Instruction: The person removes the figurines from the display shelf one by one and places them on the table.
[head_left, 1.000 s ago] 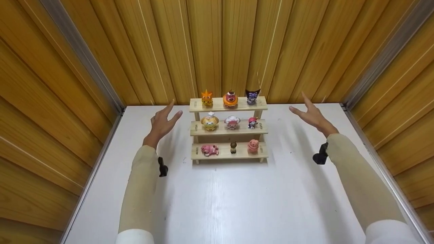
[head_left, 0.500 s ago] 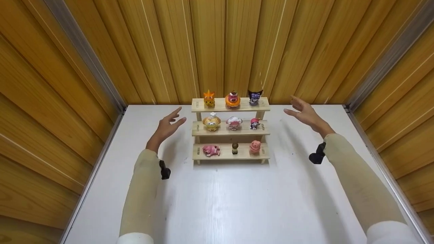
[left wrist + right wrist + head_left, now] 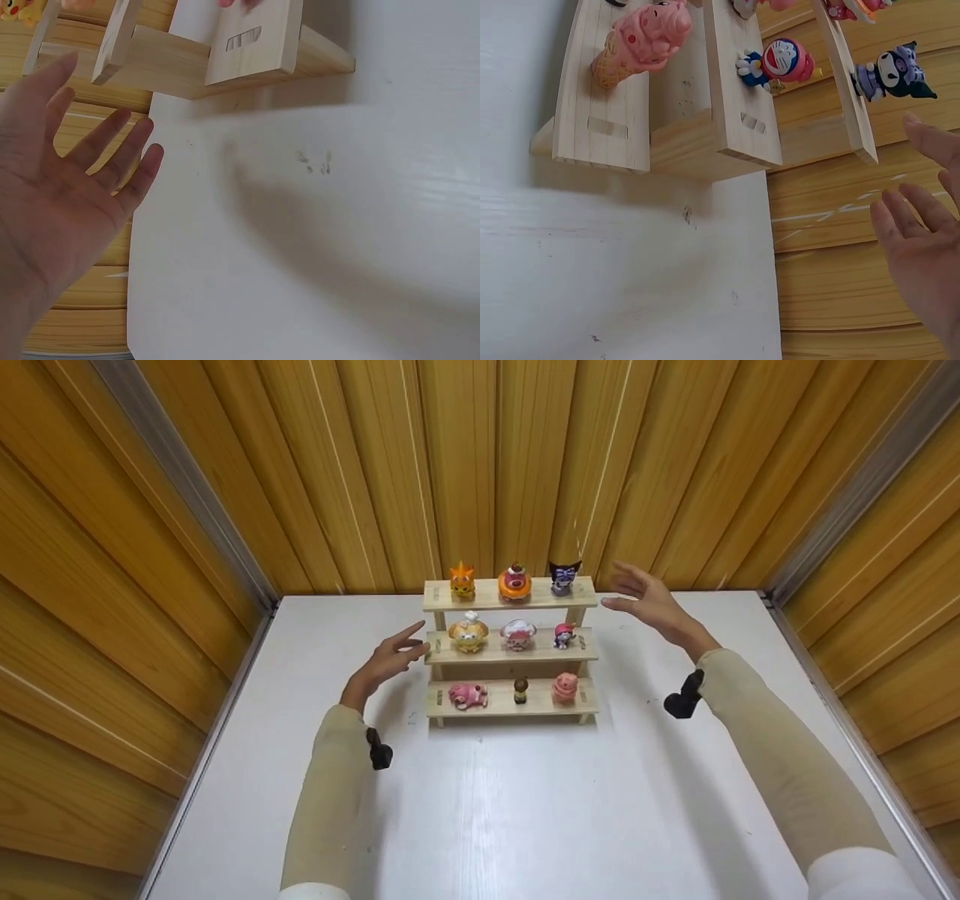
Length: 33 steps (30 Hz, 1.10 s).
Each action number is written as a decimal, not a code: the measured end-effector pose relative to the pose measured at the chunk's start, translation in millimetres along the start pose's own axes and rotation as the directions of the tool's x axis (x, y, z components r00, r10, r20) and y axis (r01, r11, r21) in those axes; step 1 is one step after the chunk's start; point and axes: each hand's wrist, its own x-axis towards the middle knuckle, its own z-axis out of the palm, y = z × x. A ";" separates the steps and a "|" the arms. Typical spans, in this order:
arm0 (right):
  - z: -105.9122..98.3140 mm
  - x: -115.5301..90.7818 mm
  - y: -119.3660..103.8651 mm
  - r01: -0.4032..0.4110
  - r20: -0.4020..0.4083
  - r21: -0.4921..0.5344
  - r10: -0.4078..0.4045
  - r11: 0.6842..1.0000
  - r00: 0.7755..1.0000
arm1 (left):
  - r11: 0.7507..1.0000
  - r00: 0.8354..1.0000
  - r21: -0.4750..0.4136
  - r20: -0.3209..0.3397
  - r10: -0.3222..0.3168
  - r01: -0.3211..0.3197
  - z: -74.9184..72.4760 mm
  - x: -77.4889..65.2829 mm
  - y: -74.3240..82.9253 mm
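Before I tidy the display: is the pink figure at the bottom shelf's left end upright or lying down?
Lying down: in the head view, the pink figure stretches lengthwise along the bottom shelf.

Long, close-fitting beige fabric sleeves (image 3: 780,765) on both arms, reaching the wrists; white upper sleeves (image 3: 855,870) further up. Small, black, knobbly wrist cameras (image 3: 681,703) at each inner wrist. Left hand (image 3: 386,664) and right hand (image 3: 656,607) bare.

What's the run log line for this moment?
left hand: empty, beside three-tier wooden display stand | right hand: empty, near Kuromi figurine on top shelf | figurines: nine, on stand
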 end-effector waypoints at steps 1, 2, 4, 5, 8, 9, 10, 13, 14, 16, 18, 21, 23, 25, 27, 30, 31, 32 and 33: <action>1.2 -0.1 -0.5 0.005 -0.001 0.002 -0.005 1.000 1.000 | 1.000 1.000 -0.012 0.007 0.003 -0.003 2.4 1.7 -0.7; 2.7 -0.3 -1.2 0.010 -0.002 0.005 -0.010 1.000 1.000 | 1.000 1.000 -0.022 0.016 0.007 -0.007 4.6 3.3 -1.3; 6.2 0.5 -2.8 0.024 0.001 0.013 -0.024 1.000 1.000 | 0.999 1.000 -0.045 0.023 0.013 -0.012 8.3 5.6 -3.9; 8.3 1.2 -3.7 0.035 0.006 0.015 -0.036 0.999 0.999 | 0.998 1.000 -0.061 0.023 0.009 -0.008 9.9 6.4 -5.7; 13.3 2.6 -5.5 0.057 0.016 0.020 -0.057 0.998 0.998 | 0.995 0.999 -0.095 0.031 0.011 -0.008 14.0 8.4 -10.5; 14.3 2.8 -6.1 0.060 0.018 0.022 -0.061 0.998 0.998 | 0.994 0.999 -0.106 0.032 0.014 -0.011 15.1 9.1 -11.7; 15.4 3.2 -6.4 0.063 0.020 0.023 -0.063 0.998 0.998 | 0.993 0.999 -0.114 0.034 0.017 -0.013 16.1 10.0 -12.7; 17.6 5.3 -8.1 0.056 0.018 0.035 -0.056 0.998 0.998 | 0.990 0.999 -0.140 0.033 0.030 -0.025 18.5 11.9 -13.0; 18.3 6.0 -8.9 0.055 0.020 0.040 -0.056 0.998 0.998 | 0.989 0.999 -0.146 0.031 0.033 -0.029 19.2 12.7 -12.8; 20.6 8.5 -10.0 0.049 0.021 0.047 -0.050 0.998 0.999 | 0.986 0.999 -0.165 0.030 0.035 -0.029 20.6 13.6 -12.4; 23.4 10.7 -11.6 0.044 0.008 0.048 -0.044 0.998 0.999 | 0.983 0.999 -0.181 0.031 0.034 -0.028 21.9 14.0 -12.5; 29.5 15.7 -14.5 0.051 -0.036 0.039 -0.049 0.998 0.998 | 0.979 0.999 -0.203 0.034 0.034 -0.027 22.0 14.8 -14.3; 33.2 19.4 -15.9 0.060 -0.065 0.035 -0.057 0.998 0.996 | 0.977 0.999 -0.212 0.036 0.032 -0.024 21.5 15.6 -15.2; 36.5 23.1 -17.0 0.070 -0.075 0.039 -0.067 0.997 0.995 | 0.974 0.999 -0.224 0.037 0.030 -0.021 21.3 16.1 -15.7; 40.2 26.7 -18.2 0.073 -0.065 0.048 -0.070 0.996 0.995 | 0.972 0.999 -0.233 0.037 0.031 -0.021 21.2 16.8 -16.2; 45.3 30.9 -18.5 0.060 -0.045 0.064 -0.057 0.996 0.997 | 0.968 0.999 -0.250 0.042 0.028 -0.016 21.7 16.3 -17.2; 47.1 32.2 -18.5 0.053 -0.042 0.068 -0.050 0.996 0.998 | 0.967 0.999 -0.255 0.045 0.027 -0.015 22.0 16.0 -17.6; 48.8 33.5 -18.4 0.049 -0.040 0.073 -0.046 0.996 0.998 | 0.965 0.999 -0.261 0.046 0.027 -0.014 22.2 15.9 -18.4; 50.6 34.9 -18.4 0.046 -0.039 0.075 -0.043 0.996 0.998 | 0.964 0.999 -0.266 0.047 0.027 -0.013 22.3 15.6 -19.2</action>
